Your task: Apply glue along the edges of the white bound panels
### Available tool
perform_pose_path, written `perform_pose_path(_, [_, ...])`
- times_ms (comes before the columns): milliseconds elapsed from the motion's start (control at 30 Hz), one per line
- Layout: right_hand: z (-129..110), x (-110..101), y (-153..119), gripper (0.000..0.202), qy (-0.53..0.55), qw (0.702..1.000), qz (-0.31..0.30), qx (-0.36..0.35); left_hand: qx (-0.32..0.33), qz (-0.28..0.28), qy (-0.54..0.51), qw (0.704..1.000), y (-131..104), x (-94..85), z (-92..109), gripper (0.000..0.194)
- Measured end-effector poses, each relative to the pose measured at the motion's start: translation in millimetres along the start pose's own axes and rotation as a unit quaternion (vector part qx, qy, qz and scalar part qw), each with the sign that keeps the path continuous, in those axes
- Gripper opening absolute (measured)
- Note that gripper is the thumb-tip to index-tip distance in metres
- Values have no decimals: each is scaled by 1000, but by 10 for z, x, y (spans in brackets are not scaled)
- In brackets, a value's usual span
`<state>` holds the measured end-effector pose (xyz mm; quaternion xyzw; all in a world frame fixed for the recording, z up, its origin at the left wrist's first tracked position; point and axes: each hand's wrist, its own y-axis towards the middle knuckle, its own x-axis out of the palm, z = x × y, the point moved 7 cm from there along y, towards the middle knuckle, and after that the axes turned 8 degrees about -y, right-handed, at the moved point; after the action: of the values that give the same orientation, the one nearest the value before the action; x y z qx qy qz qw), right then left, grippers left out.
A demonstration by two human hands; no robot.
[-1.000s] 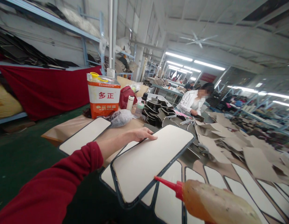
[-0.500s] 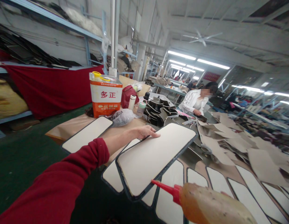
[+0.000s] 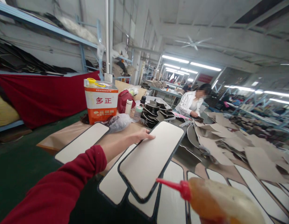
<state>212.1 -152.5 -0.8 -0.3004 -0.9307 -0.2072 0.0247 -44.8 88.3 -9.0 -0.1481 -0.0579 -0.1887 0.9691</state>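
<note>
My left hand [image 3: 142, 135], in a red sleeve, grips the far long edge of a pale rectangular panel [image 3: 151, 158] with rounded corners and a dark border, thumb on top. The panel is held tilted above other panels like it. From the lower right comes a squeeze glue bottle [image 3: 219, 199] with amber contents and a red nozzle. Its nozzle tip is at the panel's near dark edge; I cannot tell whether it touches. My right hand is almost wholly hidden behind the bottle, which it holds up at a slant.
Bordered panels [image 3: 171, 193] lie along the near table edge, and another panel [image 3: 82, 143] lies at left. Behind stand an orange-and-white can [image 3: 101, 104], a plastic bag [image 3: 120, 123] and a thermos [image 3: 128, 107]. Beige pieces [image 3: 230, 133] are heaped at right, near a co-worker [image 3: 190, 102].
The held panel has turned slightly, its far end swinging left. The nozzle tip has shifted a little along the near edge towards the far end. The camera view has moved slightly.
</note>
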Motion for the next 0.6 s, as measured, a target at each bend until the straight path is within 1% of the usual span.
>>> perform_pose_path(67, [-153, 36, 226, 65, 37, 998, 28, 30, 22, -3, 29, 999, -22, 70, -24, 41])
perform_pose_path(100, [-245, 19, 339, 72, 60, 996, 66, 15, 34, -12, 46, 998, -39, 121, -29, 39])
perform_pose_path(133, [-296, 43, 449, 76, 69, 995, 73, 15, 47, -26, 60, 997, -62, 179, -25, 38])
perform_pose_path(233, [-320, 39, 702, 76, 72, 993, 99, 9, 71, -86, 80, 991, -166, 357, 25, 38])
perform_pose_path(333, [-217, -42, 787, 70, 72, 991, 114, 18, 63, -151, 48, 985, -294, 494, 94, 39])
perform_pose_path(400, [-134, -82, 708, 68, 69, 990, 117, 35, 47, -179, 18, 983, -347, 541, 116, 40])
perform_pose_path(433, [-91, -75, 620, 68, 68, 990, 111, 46, 41, -184, 6, 982, -354, 549, 118, 42])
perform_pose_path(500, [-5, 0, 353, 68, 61, 993, 83, 65, 31, -176, -3, 984, -328, 534, 96, 44])
perform_pose_path(533, [23, 64, 194, 68, 57, 995, 62, 62, 26, -168, -3, 985, -302, 517, 75, 45])
perform_pose_path(567, [54, 115, 34, 69, 46, 996, 53, 62, 20, -160, -2, 987, -274, 500, 51, 45])
perform_pose_path(600, [85, 192, -105, 68, 42, 997, 26, 64, 17, -152, 1, 988, -251, 482, 29, 44])
